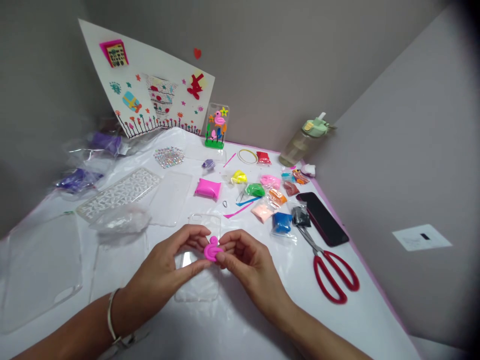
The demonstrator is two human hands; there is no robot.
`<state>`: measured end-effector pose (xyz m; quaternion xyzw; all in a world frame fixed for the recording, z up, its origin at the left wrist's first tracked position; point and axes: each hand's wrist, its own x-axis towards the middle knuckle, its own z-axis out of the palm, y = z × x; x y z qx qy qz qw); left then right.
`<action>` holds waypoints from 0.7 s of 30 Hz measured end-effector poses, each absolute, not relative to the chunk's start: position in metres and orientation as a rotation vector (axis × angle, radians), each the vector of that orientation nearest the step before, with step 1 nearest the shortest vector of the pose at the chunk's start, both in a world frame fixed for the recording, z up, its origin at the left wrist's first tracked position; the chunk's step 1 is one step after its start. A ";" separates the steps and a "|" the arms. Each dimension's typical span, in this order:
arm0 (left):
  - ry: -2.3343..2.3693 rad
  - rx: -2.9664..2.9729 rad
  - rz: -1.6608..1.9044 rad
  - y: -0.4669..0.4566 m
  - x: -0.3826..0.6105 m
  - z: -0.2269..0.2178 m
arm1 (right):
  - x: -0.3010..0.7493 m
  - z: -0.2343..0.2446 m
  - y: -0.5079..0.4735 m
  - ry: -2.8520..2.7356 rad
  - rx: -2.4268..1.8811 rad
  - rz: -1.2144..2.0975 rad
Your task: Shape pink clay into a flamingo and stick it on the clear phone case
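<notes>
Between both hands is a small pink clay figure (213,251), shaped like a bird with a round head and a rounded body. My left hand (174,257) pinches it from the left with thumb and fingers. From the other side, the thumb and fingers of my right hand (243,260) close on its right edge. Under the hands lies a clear phone case (198,290), partly covered by them. Farther back, a decorated phone case (216,127) with a pink bird, flowers and green grass leans upright against the wall. A pink clay packet (208,188) lies beyond my hands.
Several clay packets, among them green (255,190) and blue (282,222), lie to the right. Red-handled scissors (330,272), a black phone (323,219) and a bottle (300,142) stand or lie beyond. Clear cases (41,270) and plastic bags (120,219) cover the left.
</notes>
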<state>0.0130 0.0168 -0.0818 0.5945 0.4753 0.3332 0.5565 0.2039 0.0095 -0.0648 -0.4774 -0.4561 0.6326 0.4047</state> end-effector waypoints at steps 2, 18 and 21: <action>1.199 1.586 0.780 0.016 0.011 -0.082 | 0.204 -0.065 0.010 -1.143 -1.193 1.604; 1.101 1.957 0.939 0.015 0.008 -0.090 | 0.204 -0.071 0.008 -1.200 -1.160 1.590; 1.115 1.946 0.937 0.015 0.007 -0.091 | 0.205 -0.074 0.007 -1.319 -1.169 1.477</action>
